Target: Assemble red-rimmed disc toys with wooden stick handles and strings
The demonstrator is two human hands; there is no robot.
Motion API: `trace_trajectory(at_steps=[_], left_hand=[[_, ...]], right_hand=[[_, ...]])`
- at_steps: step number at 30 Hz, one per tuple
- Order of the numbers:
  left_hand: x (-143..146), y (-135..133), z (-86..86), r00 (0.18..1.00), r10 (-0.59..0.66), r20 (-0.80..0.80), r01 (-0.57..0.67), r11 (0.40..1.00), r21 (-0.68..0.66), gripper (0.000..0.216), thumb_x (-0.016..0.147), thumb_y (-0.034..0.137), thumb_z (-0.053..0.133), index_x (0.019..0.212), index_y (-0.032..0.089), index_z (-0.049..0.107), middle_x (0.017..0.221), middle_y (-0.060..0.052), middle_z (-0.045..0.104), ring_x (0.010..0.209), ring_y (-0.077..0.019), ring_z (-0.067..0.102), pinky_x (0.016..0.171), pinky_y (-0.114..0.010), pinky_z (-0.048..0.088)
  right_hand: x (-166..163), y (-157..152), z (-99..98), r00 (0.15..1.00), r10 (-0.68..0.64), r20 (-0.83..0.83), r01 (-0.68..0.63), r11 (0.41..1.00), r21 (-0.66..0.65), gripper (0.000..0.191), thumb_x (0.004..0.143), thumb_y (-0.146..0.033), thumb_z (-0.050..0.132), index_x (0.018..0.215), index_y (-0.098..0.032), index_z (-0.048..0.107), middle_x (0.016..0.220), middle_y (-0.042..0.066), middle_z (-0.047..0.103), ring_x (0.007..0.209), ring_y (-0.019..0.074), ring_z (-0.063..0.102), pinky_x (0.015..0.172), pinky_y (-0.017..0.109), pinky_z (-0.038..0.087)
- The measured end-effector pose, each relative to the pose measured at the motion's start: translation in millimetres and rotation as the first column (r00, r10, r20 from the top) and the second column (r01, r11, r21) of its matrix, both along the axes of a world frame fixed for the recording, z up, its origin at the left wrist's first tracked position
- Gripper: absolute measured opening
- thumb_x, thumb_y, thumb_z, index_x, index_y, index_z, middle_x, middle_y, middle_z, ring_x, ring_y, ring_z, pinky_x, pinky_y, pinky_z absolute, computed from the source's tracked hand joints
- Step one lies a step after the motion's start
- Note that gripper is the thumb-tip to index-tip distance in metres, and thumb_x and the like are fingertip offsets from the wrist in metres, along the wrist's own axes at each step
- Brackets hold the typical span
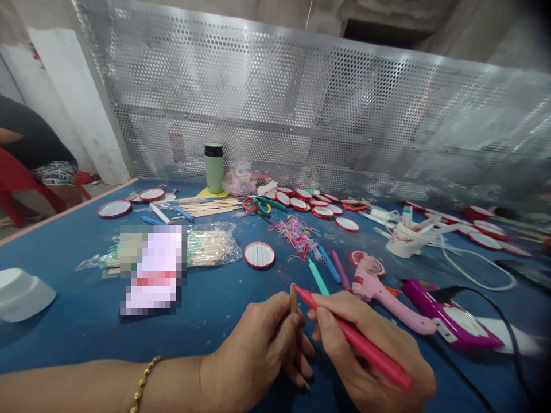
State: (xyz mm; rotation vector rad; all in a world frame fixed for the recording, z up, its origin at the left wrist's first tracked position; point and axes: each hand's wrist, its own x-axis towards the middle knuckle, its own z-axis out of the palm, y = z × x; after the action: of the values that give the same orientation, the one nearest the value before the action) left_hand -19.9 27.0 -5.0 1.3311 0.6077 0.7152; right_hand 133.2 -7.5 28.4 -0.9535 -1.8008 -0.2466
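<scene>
My left hand (262,350) is closed round a thin wooden stick (293,301), held upright near the front of the blue table (77,338). My right hand (374,350) grips a red marker (357,341) like a pen, its tip touching the top of the stick. A gold bracelet (144,381) is on my left wrist. Just beyond my hands lie a teal marker (318,276), a blue one (329,264) and a pink one (341,269).
A pink glue gun (383,295) and a magenta device (447,318) with a black cable lie to the right. Red-rimmed round lids (259,254), a stick bag (210,248), rubber bands (295,232), scissors (257,205), a green flask (214,167), a white cup (402,241). A person sits far left.
</scene>
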Motion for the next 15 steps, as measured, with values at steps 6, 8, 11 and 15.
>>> trace_trajectory(at_steps=[6,8,11,15], left_hand=[[1.3,1.4,-2.7,1.000,0.002,0.007,-0.002,1.000,-0.016,0.048,0.092,0.065,0.048,0.095,0.017,0.050,0.070,-0.001,0.062,0.054,-0.0112,0.063,0.051,-0.021,0.054],[1.4,1.7,-2.4,1.000,0.003,0.009,-0.003,1.000,-0.020,0.047,0.092,0.064,0.049,0.095,0.017,0.050,0.071,-0.001,0.062,0.056,-0.0117,0.064,0.051,-0.021,0.054],[1.1,1.5,-1.0,1.000,0.001,0.000,-0.001,1.000,-0.010,0.047,0.092,0.064,0.049,0.095,0.017,0.050,0.071,-0.001,0.062,0.055,-0.0113,0.063,0.051,-0.021,0.054],[1.0,0.8,0.0,1.000,0.003,0.000,-0.003,1.000,-0.005,0.047,0.092,0.064,0.048,0.094,0.017,0.050,0.068,-0.001,0.062,0.051,-0.0095,0.061,0.050,-0.020,0.053]], right_hand=[[-1.8,-0.6,0.5,1.000,-0.016,-0.021,0.015,1.000,-0.004,0.015,0.089,-0.008,0.061,0.098,-0.017,0.068,0.078,0.000,0.073,0.064,0.0113,0.071,0.067,0.020,0.059],[-2.0,-1.3,1.5,0.999,-0.030,-0.023,0.029,0.999,-0.021,0.015,0.090,-0.008,0.060,0.098,-0.018,0.068,0.078,0.000,0.073,0.064,0.0115,0.071,0.067,0.020,0.060],[-1.8,-1.8,2.5,1.000,-0.025,-0.015,0.025,1.000,-0.001,0.016,0.089,-0.007,0.061,0.098,-0.018,0.068,0.077,0.000,0.073,0.063,0.0121,0.071,0.066,0.021,0.060],[-1.0,-1.5,1.6,1.000,-0.007,-0.005,0.007,1.000,-0.006,0.016,0.089,-0.007,0.061,0.097,-0.018,0.068,0.077,0.000,0.073,0.063,0.0118,0.071,0.065,0.020,0.060]])
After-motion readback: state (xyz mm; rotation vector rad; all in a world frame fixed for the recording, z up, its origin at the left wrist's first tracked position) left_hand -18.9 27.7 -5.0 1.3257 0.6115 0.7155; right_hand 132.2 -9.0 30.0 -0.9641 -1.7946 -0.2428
